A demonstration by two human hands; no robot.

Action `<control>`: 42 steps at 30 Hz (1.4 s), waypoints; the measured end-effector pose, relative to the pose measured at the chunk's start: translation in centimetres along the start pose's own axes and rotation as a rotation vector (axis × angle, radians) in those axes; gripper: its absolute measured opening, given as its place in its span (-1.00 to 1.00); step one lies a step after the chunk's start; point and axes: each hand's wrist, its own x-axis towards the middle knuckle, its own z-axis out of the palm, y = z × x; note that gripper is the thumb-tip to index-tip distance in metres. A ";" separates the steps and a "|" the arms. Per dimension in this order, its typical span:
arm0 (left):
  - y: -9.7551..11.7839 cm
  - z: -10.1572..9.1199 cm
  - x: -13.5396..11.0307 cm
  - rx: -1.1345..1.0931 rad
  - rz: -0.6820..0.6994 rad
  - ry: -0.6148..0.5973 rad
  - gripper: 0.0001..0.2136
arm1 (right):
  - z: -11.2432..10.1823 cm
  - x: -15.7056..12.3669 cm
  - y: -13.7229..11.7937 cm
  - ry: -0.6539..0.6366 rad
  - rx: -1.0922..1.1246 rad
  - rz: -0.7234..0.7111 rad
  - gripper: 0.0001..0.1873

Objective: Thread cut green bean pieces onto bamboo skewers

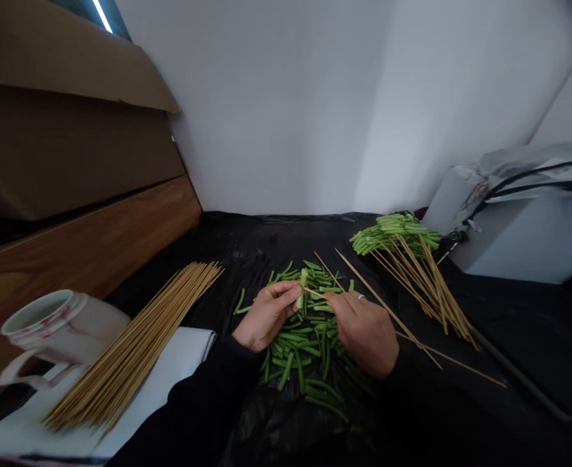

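Between the thumb and fingers of my left hand (269, 314) is a short bundle of cut green beans (303, 285), held upright. My right hand (366, 331), with a ring on one finger, grips a bamboo skewer (315, 294) whose front end meets the side of the bundle. How deep the tip has gone in is hidden. Under both hands, loose pieces of green bean (290, 357) lie spread on black plastic sheeting (266, 240). A few loose skewers (378, 295) lie just right of the pile, partly behind my right hand.
Skewered green beans (395, 232) are stacked at the back right, sticks pointing toward me. On the left, a thick bunch of bare skewers (140, 344) lies across white paper (189, 344) beside a tipped mug (67, 331). A cardboard box (72, 143) and a white box (519, 240) flank the surface.
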 end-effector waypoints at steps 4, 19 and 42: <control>-0.1 0.0 0.0 0.024 -0.011 0.005 -0.81 | 0.0 0.0 -0.1 -0.020 -0.008 0.016 -0.77; -0.6 0.1 0.0 0.046 -0.028 0.019 -0.81 | 0.0 0.1 -0.1 0.002 0.066 -0.015 -0.74; -1.8 0.6 0.1 0.287 0.025 0.001 -0.79 | 0.1 0.2 -0.2 -0.060 0.038 0.050 -0.81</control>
